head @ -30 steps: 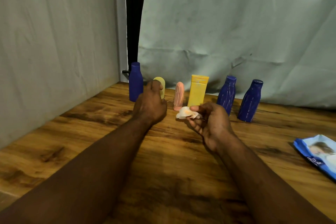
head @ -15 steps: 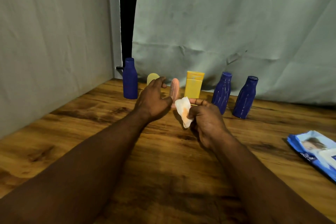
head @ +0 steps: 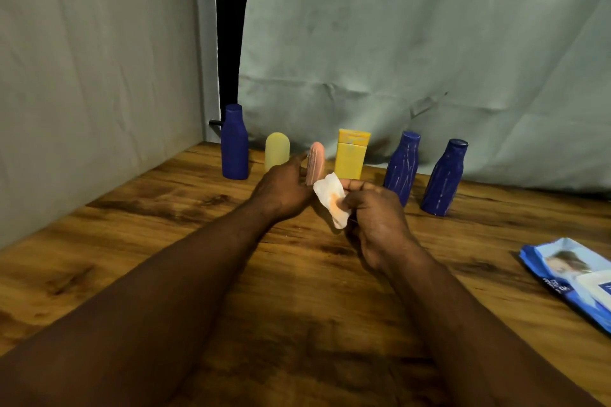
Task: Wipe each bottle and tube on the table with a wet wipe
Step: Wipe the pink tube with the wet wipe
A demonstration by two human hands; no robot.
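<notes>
A row of containers stands at the back of the wooden table (head: pixel 165 241): a blue bottle (head: pixel 234 142), a pale yellow tube (head: pixel 277 150), a pink tube (head: pixel 315 160), a yellow bottle (head: pixel 352 154) and two more blue bottles (head: pixel 401 165) (head: pixel 444 177) with pale streaks. My left hand (head: pixel 284 190) is at the lower part of the pink tube, fingers around its base, which is hidden. My right hand (head: pixel 373 211) pinches a white wet wipe (head: pixel 332 198) with an orange stain, just right of the pink tube.
A blue pack of wet wipes (head: pixel 575 277) lies at the right edge of the table. Grey cloth sheets hang behind and to the left, with a dark gap between them.
My left hand left the pale yellow tube and moved right to the pink tube. My right hand turned the wipe upright and brought it beside the pink tube.
</notes>
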